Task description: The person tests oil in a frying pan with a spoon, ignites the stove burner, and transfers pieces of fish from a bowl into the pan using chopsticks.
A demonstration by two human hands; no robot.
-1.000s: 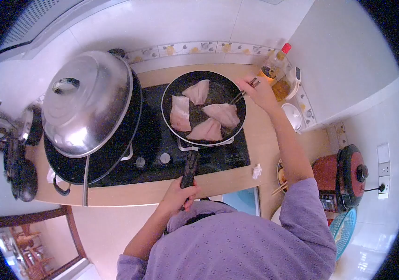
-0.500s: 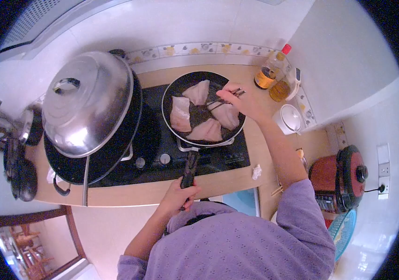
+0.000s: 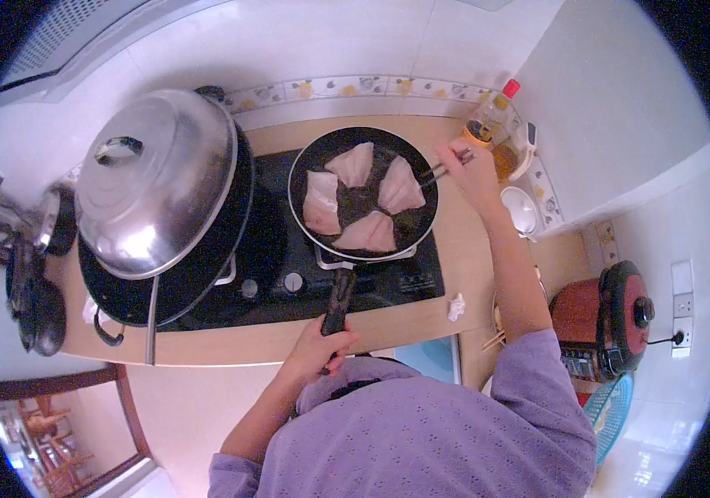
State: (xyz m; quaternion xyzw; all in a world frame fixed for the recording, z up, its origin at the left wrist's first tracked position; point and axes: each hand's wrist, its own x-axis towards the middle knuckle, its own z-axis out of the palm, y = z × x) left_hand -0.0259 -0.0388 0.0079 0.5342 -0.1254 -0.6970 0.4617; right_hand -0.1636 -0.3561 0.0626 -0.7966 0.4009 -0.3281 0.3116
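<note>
My left hand (image 3: pixel 322 349) is wrapped round the black handle (image 3: pixel 339 300) of a frying pan (image 3: pixel 359 197) on the cooktop. Several pale pieces of fish or meat lie apart in the pan, among them a right piece (image 3: pixel 401 186), a top piece (image 3: pixel 351 164), a left piece (image 3: pixel 322 202) and a bottom piece (image 3: pixel 365 233). At the pan's right rim, my right hand (image 3: pixel 468 170) is closed on dark chopsticks (image 3: pixel 435 174), whose tips reach over the rim beside the right piece.
A wok (image 3: pixel 205 286) with a domed metal lid (image 3: pixel 156 183) stands on the left. Bottles (image 3: pixel 492 120), a white lidded cup (image 3: pixel 519 209) and a crumpled tissue (image 3: pixel 456 307) are on the right, with a red cooker (image 3: pixel 600 319) and a blue basket (image 3: pixel 610 415) beyond.
The right piece has turned and now lies more upright in view. My right hand moved left over the pan, then back right to the rim. My left hand stayed on the handle.
</note>
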